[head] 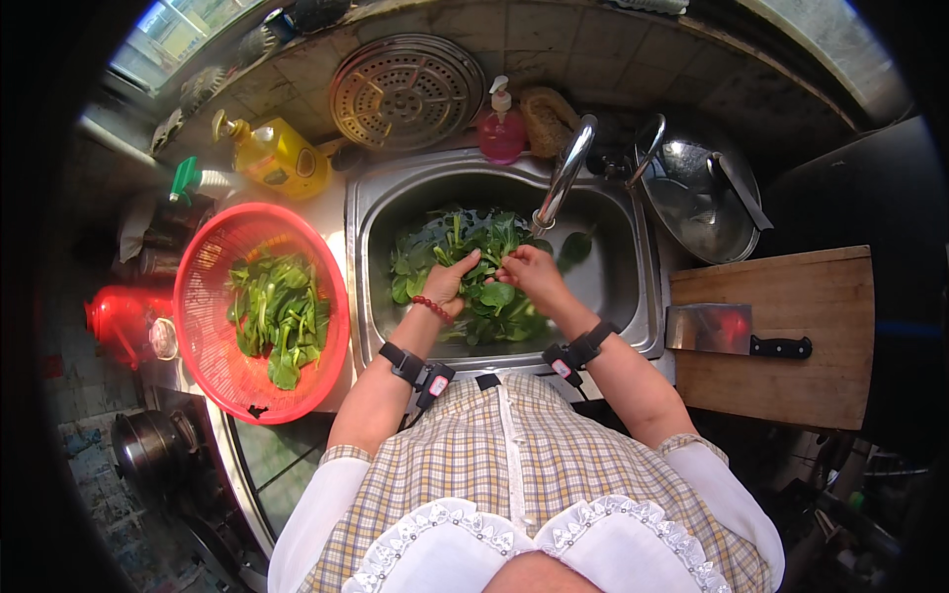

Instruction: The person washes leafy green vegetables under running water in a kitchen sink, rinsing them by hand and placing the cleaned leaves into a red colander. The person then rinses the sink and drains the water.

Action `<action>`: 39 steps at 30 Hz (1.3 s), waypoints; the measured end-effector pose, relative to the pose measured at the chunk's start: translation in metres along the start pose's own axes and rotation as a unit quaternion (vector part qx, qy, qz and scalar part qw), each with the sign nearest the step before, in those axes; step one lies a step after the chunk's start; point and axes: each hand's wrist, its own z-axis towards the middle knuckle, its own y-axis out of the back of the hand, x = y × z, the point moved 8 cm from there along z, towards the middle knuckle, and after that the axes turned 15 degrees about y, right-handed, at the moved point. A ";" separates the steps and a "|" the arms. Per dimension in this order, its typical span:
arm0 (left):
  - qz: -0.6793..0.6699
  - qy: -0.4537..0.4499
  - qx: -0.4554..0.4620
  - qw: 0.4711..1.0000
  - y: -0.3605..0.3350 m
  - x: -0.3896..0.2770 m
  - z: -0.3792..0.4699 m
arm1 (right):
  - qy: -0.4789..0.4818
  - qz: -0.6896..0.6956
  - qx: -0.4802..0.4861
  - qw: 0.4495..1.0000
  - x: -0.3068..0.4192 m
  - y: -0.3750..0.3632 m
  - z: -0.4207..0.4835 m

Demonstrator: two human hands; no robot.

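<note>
Leafy greens [497, 295] float and lie in water in the stainless steel sink [623, 296]. My left hand [447, 283], with a red bead bracelet at the wrist, grips a bunch of them from the left. On the right side of the same bunch, my right hand [530, 270] pinches a stem or leaf between thumb and fingers. The curved chrome faucet [571, 170] reaches over the sink just above my right hand. More greens [282, 315] lie in a red plastic colander [194, 296] left of the sink.
Right of the sink, a cleaver [712, 328] lies on a wooden cutting board [808, 296]. A metal wok [697, 200] stands behind it. Along the back are a yellow pump bottle [285, 159], steamer racks [406, 93] and a pink soap dispenser [502, 130].
</note>
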 end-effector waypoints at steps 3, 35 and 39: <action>0.003 -0.004 0.019 1.000 -0.003 0.001 0.001 | 0.021 -0.057 -0.013 0.998 -0.001 0.001 0.003; -0.003 0.044 0.034 0.998 0.024 0.009 0.028 | 0.111 -0.176 -0.038 0.977 0.003 0.019 0.008; -0.013 0.077 0.105 0.991 0.009 0.012 0.019 | 0.187 -0.351 0.022 0.917 0.021 -0.002 0.003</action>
